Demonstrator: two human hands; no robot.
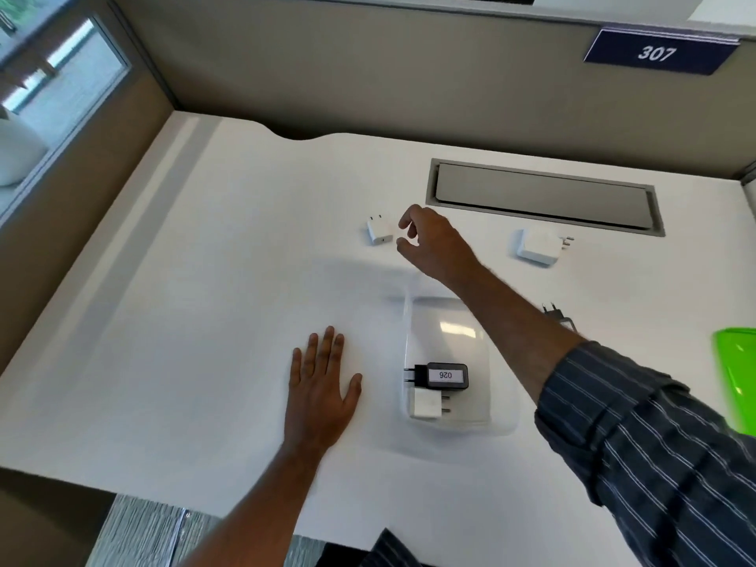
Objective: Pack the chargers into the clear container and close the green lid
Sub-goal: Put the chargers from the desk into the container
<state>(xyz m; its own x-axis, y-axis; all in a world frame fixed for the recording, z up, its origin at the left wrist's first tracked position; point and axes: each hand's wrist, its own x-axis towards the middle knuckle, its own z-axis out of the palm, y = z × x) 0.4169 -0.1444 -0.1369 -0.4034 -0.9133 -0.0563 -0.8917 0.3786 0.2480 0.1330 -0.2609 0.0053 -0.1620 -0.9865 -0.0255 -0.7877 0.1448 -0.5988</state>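
While my right hand [429, 239] hovers, fingers spread and empty, just beside the small white cube charger [379, 231], I would pinch its 2 flat sides — prongs point away. Left hand [321, 388] lies flat, open, beside the clear plastic container [501, 419], which holds 2 chargers.

White desk [204, 280], grey cable hatch [540, 196] near its back edge, blue "307" sign [658, 53], window [53, 75] far left
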